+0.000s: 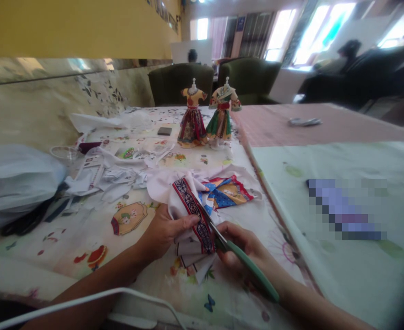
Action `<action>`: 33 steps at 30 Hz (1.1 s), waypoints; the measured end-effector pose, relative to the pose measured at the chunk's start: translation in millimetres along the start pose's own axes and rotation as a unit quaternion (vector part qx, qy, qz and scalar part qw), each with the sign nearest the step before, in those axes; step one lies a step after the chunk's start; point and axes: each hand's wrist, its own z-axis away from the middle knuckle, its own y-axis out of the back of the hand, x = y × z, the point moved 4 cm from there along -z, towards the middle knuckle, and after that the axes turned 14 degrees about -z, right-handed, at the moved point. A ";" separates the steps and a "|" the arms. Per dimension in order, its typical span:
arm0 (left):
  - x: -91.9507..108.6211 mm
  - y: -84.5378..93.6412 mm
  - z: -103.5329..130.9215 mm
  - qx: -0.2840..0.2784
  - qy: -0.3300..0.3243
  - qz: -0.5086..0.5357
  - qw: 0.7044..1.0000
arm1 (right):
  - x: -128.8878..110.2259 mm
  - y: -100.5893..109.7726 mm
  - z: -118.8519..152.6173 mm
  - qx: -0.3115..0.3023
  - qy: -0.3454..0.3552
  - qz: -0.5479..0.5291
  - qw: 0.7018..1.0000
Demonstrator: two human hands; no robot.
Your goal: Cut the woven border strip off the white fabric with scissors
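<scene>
My left hand (164,233) pinches a white fabric piece (177,206) that carries a dark patterned band with red edges (191,201). My right hand (241,252) is closed round green-handled scissors (253,270), whose blades lie along the right edge of the band. Just beyond the blades lies a blue, tan and red printed fabric piece (224,192). To the left of my left hand, a tan cut-out shape with a dark red end (129,218) rests on the floral tablecloth (64,256).
Two small dressed mannequins (192,119) (223,117) stand at the back. White scraps (119,176) and a plastic bag (16,183) lie left. A white cable (119,290) crosses the front. A blurred purple object (342,211) lies right; chairs (250,78) stand behind.
</scene>
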 end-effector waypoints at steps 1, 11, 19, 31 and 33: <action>0.2 -0.1 0.1 0.002 0.000 0.000 1.000 | 0.6 0.4 0.3 0.003 -0.002 0.002 1.000; 4.2 1.4 -3.1 0.050 -0.029 0.023 0.998 | 0.5 1.1 -2.0 0.005 0.001 0.035 0.999; 3.1 -0.7 -1.1 0.024 -0.024 0.015 0.999 | 4.1 1.3 -1.3 -0.017 -0.004 0.008 1.000; 1.6 -0.3 -0.9 0.027 -0.014 0.006 1.000 | 4.7 1.6 -0.1 -0.009 -0.012 0.005 1.000; 0.0 -0.2 -1.1 0.024 -0.011 0.014 1.000 | 4.0 1.4 -0.3 -0.004 -0.011 0.004 1.000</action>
